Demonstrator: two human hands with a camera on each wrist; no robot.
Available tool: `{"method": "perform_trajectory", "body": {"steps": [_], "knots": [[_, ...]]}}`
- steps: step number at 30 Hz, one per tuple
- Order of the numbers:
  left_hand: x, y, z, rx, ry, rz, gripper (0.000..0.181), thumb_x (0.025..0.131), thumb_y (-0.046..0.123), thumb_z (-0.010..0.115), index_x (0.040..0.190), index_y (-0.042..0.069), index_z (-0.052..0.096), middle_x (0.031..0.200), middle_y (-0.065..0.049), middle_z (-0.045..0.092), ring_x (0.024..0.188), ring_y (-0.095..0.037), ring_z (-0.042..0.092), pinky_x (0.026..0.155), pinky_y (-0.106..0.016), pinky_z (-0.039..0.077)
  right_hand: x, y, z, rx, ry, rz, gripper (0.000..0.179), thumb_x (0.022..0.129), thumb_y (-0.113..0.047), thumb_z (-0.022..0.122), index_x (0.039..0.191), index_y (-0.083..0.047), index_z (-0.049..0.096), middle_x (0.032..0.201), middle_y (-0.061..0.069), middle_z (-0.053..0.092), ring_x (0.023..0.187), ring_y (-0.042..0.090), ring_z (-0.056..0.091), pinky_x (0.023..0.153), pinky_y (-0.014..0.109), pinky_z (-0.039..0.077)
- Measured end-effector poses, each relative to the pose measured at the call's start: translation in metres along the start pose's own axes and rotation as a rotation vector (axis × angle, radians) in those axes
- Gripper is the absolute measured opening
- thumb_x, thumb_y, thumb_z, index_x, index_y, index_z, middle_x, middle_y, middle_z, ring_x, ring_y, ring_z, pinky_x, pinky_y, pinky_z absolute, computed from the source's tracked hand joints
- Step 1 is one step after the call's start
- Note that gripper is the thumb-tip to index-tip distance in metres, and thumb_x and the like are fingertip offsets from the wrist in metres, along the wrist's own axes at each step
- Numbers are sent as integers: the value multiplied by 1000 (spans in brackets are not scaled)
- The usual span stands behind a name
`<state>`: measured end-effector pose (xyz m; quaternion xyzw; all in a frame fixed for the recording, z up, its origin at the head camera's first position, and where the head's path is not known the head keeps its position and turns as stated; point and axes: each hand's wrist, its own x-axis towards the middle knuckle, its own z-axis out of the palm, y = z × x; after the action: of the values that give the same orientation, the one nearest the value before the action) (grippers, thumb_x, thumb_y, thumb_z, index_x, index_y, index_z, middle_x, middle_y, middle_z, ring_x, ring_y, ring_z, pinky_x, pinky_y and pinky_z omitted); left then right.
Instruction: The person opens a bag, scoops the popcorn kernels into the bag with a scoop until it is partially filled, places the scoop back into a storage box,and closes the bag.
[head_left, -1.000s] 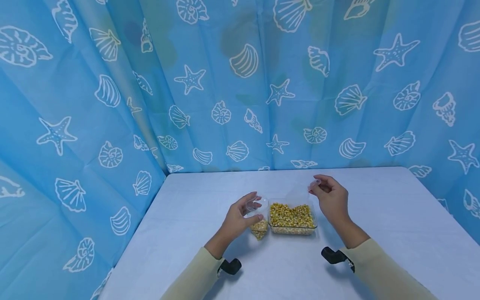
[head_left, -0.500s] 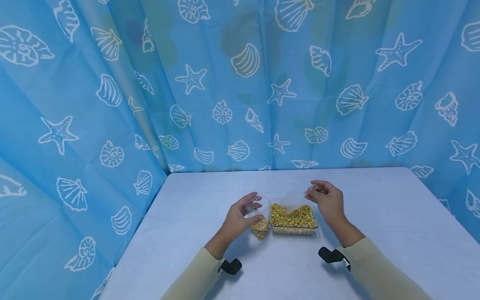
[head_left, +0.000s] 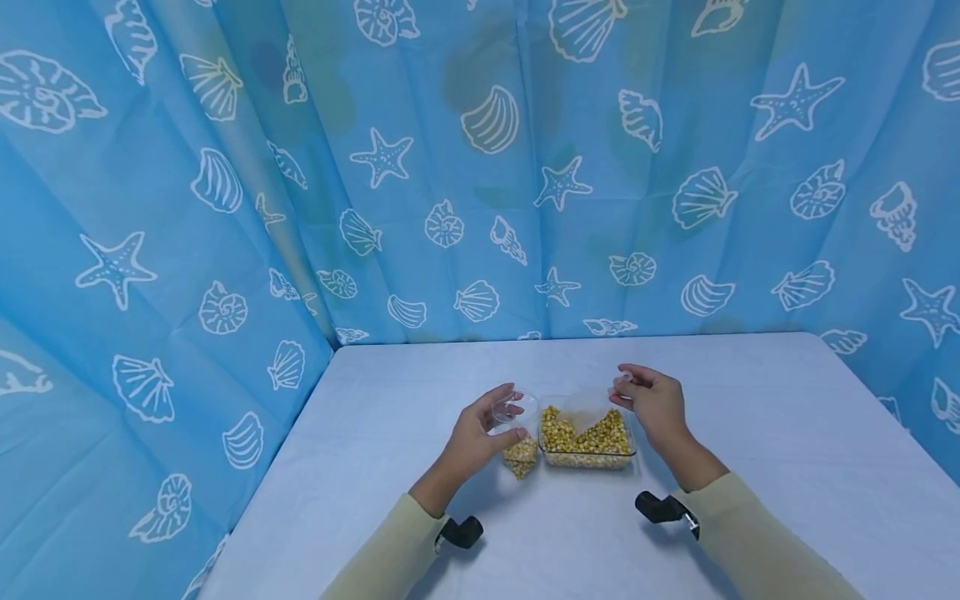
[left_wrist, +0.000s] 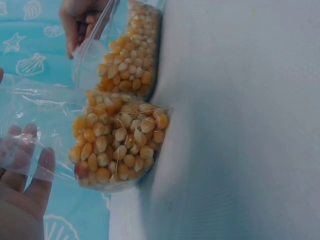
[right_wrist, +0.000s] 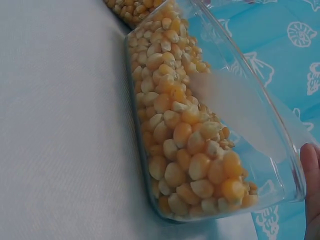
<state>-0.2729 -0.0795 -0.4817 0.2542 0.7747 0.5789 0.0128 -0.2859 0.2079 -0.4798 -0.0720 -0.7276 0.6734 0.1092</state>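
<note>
A clear plastic bag (left_wrist: 117, 145) with corn kernels in its bottom stands on the table, its mouth held wide. My left hand (head_left: 472, 433) holds the bag's upper part, thumb on the near side and fingers at the far side. Right beside it is a clear rectangular container (head_left: 588, 455), holding many yellow corn kernels (right_wrist: 182, 135). My right hand (head_left: 662, 406) pinches the handle end of a translucent white scoop (right_wrist: 245, 112) over the container's right side. The scoop's blade slants down into the kernels, its tip buried.
A white cloth covers the table (head_left: 405, 400). Blue curtains (head_left: 420, 275) with white shell and starfish prints hang behind and at the left. Black wrist camera mounts (head_left: 460, 533) stick out from both sleeves.
My right hand has moved down and a little left, pushing the scoop deeper into the kernels, where a dip has grown. The left hand and bag have stayed nearly still.
</note>
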Motion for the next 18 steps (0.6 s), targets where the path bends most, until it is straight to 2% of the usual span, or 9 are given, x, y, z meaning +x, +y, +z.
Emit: {"method": "perform_trajectory", "body": {"steps": [5,9,12,18], "knots": [[1,1,1,-9,-5,8,67,87,14,73,147,17,42,136,-6,56,118,-19,57,107,-50,35,-2,-4,-1,-4,-13,26,35,98,-5,58,131,5,55,104,20,57,82,11,68,75,26,56],[2,0,1,-14,-10,2,67,87,13,74,146,18,42,137,-9,55,118,-18,57,107,-49,35,-3,-7,-2,-17,-21,42,36,98,-6,56,132,7,53,105,22,57,82,11,68,76,26,56],[2,-1,1,-15,-9,5,66,88,13,73,146,17,42,137,-8,55,118,-18,57,107,-49,35,-2,-9,-2,-21,-31,65,37,98,-6,56,132,7,53,106,22,58,82,12,68,75,26,56],[2,-1,3,-1,-2,-19,67,87,15,74,146,20,43,134,4,57,117,-15,57,107,-47,35,-1,-7,4,-117,-106,111,41,98,-8,56,135,9,50,109,22,59,85,17,67,76,29,56]]}}
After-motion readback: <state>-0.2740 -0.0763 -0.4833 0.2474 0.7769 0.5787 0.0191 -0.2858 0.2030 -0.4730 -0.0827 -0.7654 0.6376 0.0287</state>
